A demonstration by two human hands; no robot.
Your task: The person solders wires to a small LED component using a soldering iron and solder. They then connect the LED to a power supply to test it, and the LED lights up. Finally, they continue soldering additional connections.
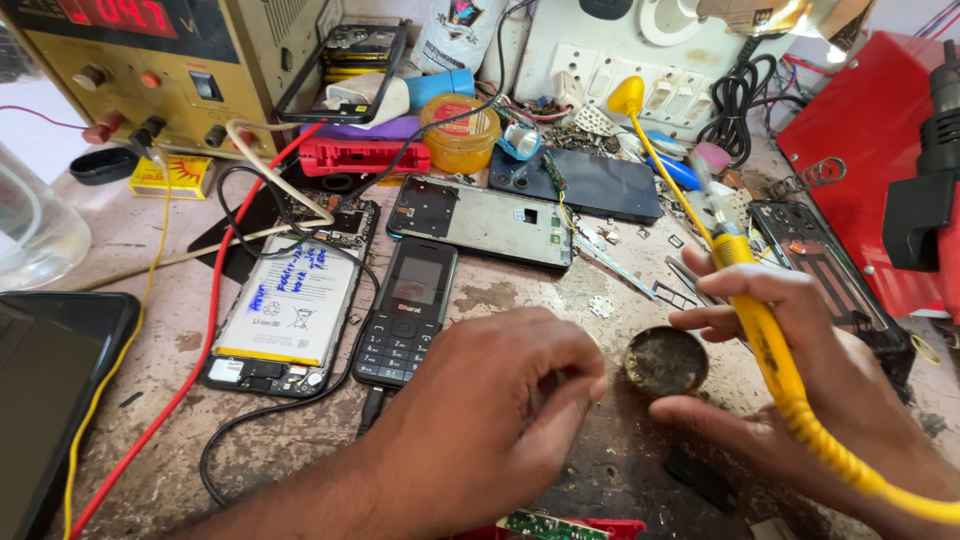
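Counter (pixel 170 330): rough, matt, stained and pitted, like worn stone or concrete. Soldering iron (pixel 765 340) in the right hand (pixel 800 370): smooth, slightly glossy yellow plastic handle and cord. Small round tin (pixel 666 360): dull metal, crusted dark inside. Keypad phone (pixel 408 315): black plastic, glossy screen, matt keys. Opened phone (pixel 290 310): battery in white paper-like wrap, inked by hand. Phone frame (pixel 480 220): bare grey metal, matt. Power supply (pixel 150 70): painted metal, dulled beige. Jar (pixel 459 135): translucent amber plastic.
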